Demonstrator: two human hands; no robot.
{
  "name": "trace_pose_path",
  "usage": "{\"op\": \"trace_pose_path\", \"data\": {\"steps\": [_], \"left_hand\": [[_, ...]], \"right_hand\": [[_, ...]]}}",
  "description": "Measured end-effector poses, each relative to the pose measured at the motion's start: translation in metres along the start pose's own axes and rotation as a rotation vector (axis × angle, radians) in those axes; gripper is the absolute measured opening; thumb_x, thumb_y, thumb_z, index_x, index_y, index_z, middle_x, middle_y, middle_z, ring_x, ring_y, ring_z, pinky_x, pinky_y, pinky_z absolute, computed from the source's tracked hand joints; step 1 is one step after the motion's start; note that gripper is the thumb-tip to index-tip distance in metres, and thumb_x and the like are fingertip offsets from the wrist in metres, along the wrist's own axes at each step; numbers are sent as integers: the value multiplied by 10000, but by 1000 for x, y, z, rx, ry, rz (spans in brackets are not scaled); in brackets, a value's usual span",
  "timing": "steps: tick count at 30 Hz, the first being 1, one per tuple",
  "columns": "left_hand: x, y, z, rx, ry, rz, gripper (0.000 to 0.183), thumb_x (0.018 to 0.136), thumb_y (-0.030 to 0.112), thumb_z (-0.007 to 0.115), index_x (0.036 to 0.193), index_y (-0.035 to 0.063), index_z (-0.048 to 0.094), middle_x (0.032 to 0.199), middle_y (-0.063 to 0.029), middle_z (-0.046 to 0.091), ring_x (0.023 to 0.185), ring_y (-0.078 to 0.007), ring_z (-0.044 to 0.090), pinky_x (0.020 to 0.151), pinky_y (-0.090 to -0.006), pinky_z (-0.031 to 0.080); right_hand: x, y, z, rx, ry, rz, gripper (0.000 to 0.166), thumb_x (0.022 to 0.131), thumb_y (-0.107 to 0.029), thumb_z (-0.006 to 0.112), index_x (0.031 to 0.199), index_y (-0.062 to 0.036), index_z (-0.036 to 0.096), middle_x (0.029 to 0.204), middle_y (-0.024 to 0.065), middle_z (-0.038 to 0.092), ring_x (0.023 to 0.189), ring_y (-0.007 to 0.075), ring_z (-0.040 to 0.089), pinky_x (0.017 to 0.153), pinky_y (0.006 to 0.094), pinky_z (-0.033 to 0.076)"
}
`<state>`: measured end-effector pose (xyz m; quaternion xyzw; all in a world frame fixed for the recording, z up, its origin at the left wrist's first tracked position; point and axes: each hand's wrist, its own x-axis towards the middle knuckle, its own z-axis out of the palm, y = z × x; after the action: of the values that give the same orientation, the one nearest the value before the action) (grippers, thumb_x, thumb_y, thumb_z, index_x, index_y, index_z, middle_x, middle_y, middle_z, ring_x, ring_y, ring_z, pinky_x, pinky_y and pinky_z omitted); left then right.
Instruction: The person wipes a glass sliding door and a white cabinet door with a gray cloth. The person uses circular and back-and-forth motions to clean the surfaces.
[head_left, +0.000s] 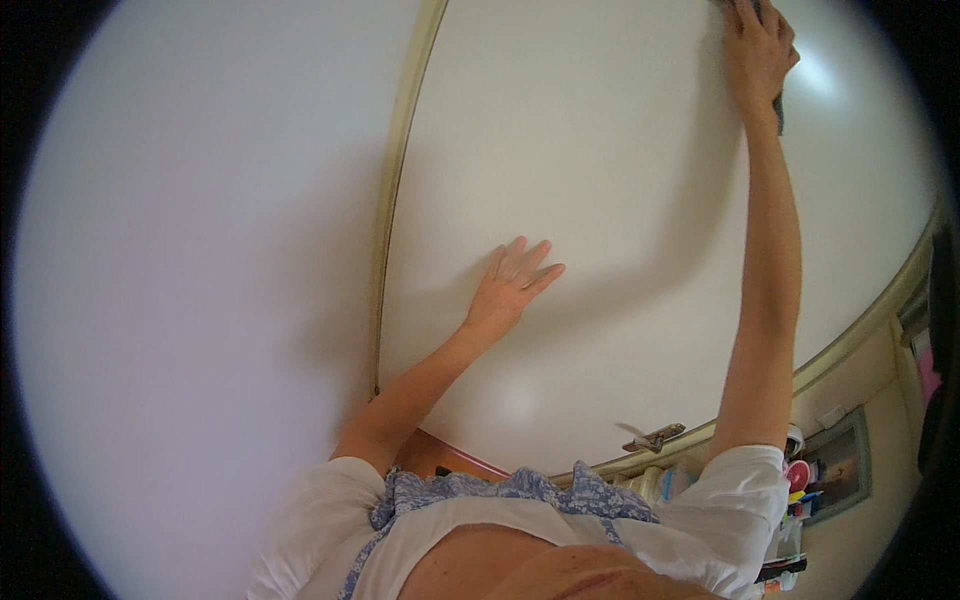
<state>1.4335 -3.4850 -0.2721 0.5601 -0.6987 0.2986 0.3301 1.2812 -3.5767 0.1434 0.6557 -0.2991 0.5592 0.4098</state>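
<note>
My left hand (504, 294) lies against a white door (585, 172), its fingers apart and nothing in it. High on the same door, near the top right of the view, my right hand (759, 64) holds a dark cloth-like piece (778, 116) to the surface. Most of that piece is hidden behind the hand and wrist, and the fingertips reach the picture's top edge. A metal lever handle (654, 439) sits low on the door's right side.
A cream door frame (390, 180) divides the door from a plain white wall (187, 225). At lower right are a framed picture (840, 465) and several small items, among them a pink round object (798, 475). Brown floor (427, 457) shows below the door.
</note>
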Motion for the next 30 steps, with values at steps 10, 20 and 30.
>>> {"op": "trace_pose_path", "data": {"steps": [10, 20, 30], "left_hand": [[15, 18, -44, -134, -127, -124, 745, 804, 58, 682, 1476, 181, 387, 1587, -79, 233, 1447, -335, 237, 1171, -490, 251], [26, 52, -74, -260, 66, -244, 732, 826, 40, 683, 1475, 35, 347, 1585, -169, 189, 1454, -357, 205, 1176, -473, 221], [4, 86, -73, -178, 51, -197, 746, 799, 94, 733, 1467, 170, 407, 1589, -156, 183, 1438, -414, 201, 1158, -514, 254]], "right_hand": [[-106, 2, 20, 139, -364, -755, 378, 926, -85, 527, 1282, -196, 589, 1400, 61, 532, 1271, 229, 517, 1060, 448, 385], [-141, 15, -20, 140, -19, -455, 375, 918, -202, 593, 1281, -113, 576, 1229, 75, 632, 1219, 263, 542, 1056, 443, 392], [-75, 57, -76, -75, -61, -508, 356, 968, -212, 506, 1310, -124, 555, 1402, 78, 513, 1307, 285, 443, 1101, 467, 327]]}}
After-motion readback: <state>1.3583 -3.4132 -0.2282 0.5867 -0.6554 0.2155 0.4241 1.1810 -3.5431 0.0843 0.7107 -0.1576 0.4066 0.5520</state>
